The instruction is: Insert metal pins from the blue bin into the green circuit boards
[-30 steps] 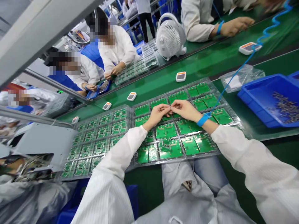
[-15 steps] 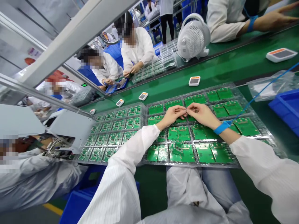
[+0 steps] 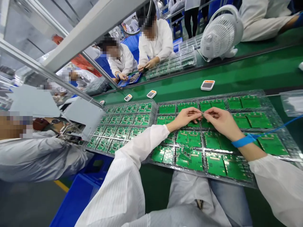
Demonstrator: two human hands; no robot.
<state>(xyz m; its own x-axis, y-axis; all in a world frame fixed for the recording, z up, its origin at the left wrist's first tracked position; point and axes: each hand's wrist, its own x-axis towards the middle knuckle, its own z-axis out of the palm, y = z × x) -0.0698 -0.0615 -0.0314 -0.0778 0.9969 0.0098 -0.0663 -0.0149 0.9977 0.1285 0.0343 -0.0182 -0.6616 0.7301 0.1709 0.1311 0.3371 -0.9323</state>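
Note:
My left hand (image 3: 187, 118) and my right hand (image 3: 220, 121) meet fingertip to fingertip above a clear plastic tray (image 3: 287, 138) of green circuit boards (image 3: 189, 138). Both hands are closed in a pinch. Something tiny seems to sit between the fingertips, too small to make out. A blue wrist strap (image 3: 243, 140) circles my right wrist, its cord running off to the right. One small board (image 3: 183, 152) with dark components lies across the boards in the near row. To the left, a second tray holds populated boards (image 3: 125, 119).
A white fan (image 3: 220, 34) stands across the green bench (image 3: 260, 75). Small white devices (image 3: 207, 85) lie behind the trays. Co-workers (image 3: 155, 41) sit opposite, and another person (image 3: 42, 154) works at a grey machine (image 3: 80, 116) on the left. A plastic bag (image 3: 293, 102) lies at right.
The camera view has shifted, so the bench and hands appear farther right and the blue bin at right has left the view. My hands stay pinched together above the tray.

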